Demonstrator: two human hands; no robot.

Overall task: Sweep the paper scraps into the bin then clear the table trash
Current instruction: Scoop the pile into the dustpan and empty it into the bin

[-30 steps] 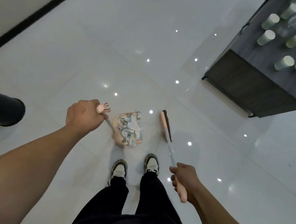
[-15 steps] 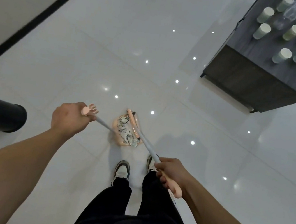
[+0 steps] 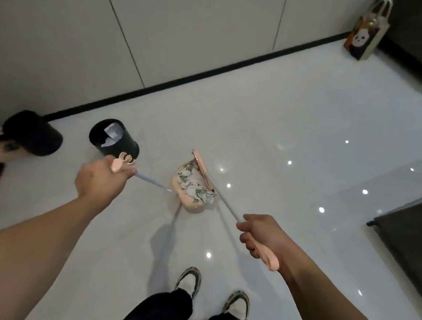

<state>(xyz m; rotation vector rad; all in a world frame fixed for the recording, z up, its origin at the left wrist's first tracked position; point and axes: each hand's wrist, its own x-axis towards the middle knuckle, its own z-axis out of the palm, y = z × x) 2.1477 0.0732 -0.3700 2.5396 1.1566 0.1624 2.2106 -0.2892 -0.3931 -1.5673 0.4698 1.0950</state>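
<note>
Scraps (image 3: pixel 195 186) lay heaped in the pink dustpan (image 3: pixel 188 202), which the left hand (image 3: pixel 100 178) gripped by its handle beside the black bin (image 3: pixel 113 138). The right hand (image 3: pixel 262 233) clenched the broom (image 3: pixel 202 168), its head pressed over the pan, probably to pin the paper.

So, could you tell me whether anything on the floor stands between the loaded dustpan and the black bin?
Nothing visible does. The dustpan, full of paper scraps, is apart from the black bin, with only bare floor between them. The left hand grips the dustpan's handle in front of the bin.
</note>
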